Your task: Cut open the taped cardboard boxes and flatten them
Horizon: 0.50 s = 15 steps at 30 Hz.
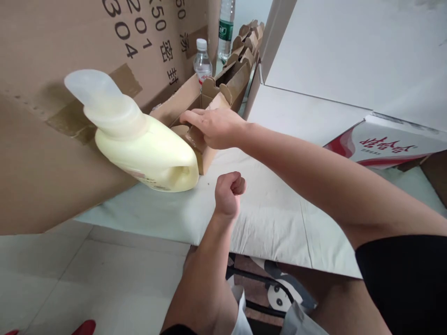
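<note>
My right hand (220, 126) reaches over the near end of a long, narrow open cardboard box (209, 160). Its fingers bend over the box's wall and flap, and the fingertips are partly hidden inside. My left hand (230, 193) is closed in a fist just above the pale cloth, apart from the box, with nothing showing in it. Left of the box stands a bottle of pale yellow liquid (150, 149) with a large translucent cap and a side handle, tilted in view.
A big printed carton (115, 42) rises at the left. Behind are a small water bottle (202, 60), a taller bottle (226, 30) and more notched cardboard (244, 51). White boxes (349, 56) and a red-and-white carton (387, 142) stand right on the pale cloth (272, 204).
</note>
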Each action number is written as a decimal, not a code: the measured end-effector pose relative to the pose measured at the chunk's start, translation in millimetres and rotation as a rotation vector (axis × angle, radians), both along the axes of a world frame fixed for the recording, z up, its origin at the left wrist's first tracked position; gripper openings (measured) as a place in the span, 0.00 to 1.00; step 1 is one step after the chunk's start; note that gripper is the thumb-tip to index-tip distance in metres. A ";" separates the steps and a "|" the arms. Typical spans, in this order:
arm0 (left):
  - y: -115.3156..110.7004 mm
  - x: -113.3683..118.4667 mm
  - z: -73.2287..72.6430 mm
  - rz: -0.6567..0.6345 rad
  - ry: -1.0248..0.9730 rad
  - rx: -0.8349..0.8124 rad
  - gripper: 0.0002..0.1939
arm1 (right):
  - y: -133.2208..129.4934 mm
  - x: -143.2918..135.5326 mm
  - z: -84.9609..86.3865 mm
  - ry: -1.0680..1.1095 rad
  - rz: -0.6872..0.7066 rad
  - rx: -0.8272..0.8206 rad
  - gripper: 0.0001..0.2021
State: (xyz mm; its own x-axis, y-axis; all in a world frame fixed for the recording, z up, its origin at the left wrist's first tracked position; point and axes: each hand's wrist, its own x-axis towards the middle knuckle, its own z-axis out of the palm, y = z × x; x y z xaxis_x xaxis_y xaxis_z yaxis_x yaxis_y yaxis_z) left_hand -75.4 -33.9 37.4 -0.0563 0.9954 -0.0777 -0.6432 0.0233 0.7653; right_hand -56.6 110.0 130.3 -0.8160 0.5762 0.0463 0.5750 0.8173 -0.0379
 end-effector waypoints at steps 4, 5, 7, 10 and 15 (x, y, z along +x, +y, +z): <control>-7.1 -1.5 -2.4 0.332 0.492 0.192 0.24 | -6.9 33.5 -9.2 0.096 -0.077 0.145 0.08; -9.3 -3.0 -1.6 0.428 0.621 0.276 0.23 | -8.6 46.6 -13.5 0.132 -0.086 0.154 0.08; -14.6 -6.7 2.4 0.614 0.818 0.505 0.22 | -11.5 74.0 -22.2 0.223 -0.099 0.159 0.08; -24.3 -12.2 14.2 0.821 0.908 0.874 0.21 | -19.4 112.8 -29.7 0.403 -0.068 0.124 0.06; -27.1 -21.6 34.1 0.973 0.717 0.910 0.16 | -74.4 170.1 -17.3 0.626 0.015 0.021 0.06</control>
State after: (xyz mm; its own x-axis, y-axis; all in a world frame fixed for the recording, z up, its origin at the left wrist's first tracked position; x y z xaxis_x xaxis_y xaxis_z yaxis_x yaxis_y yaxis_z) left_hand -97.0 -61.0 71.4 -0.4591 0.2412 0.8550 0.3756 -0.8195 0.4328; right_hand 113.5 35.6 113.0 -0.6386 0.5586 0.5293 0.4372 0.8294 -0.3479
